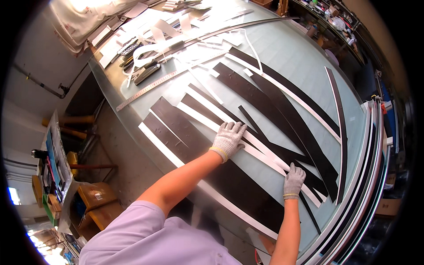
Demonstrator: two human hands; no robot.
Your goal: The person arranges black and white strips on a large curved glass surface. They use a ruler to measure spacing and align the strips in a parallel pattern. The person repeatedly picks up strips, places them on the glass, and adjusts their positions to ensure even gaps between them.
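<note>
Both my hands wear grey knitted gloves over a glass-topped table. My left hand (228,140) lies on two long white strips (264,149), its fingers stretched out and its thumb apart. Farther right, my right hand (294,180) has its fingers curled in at a white strip, seemingly pinching its edge; the fingertips are partly hidden. Dark strips lie under and beside the white ones. Nearer me is a wide black sheet (247,190) with a white band (221,201) along its near edge. More long black strips (260,95) lie beyond my hands.
A steel ruler (170,79), a dark-handled tool (147,74), a calculator (129,46) and paper scraps crowd the far left of the table. Long metallic profiles (369,176) line its right side. Cardboard boxes (97,196) stand at left; a loaded shelf (329,22) is behind.
</note>
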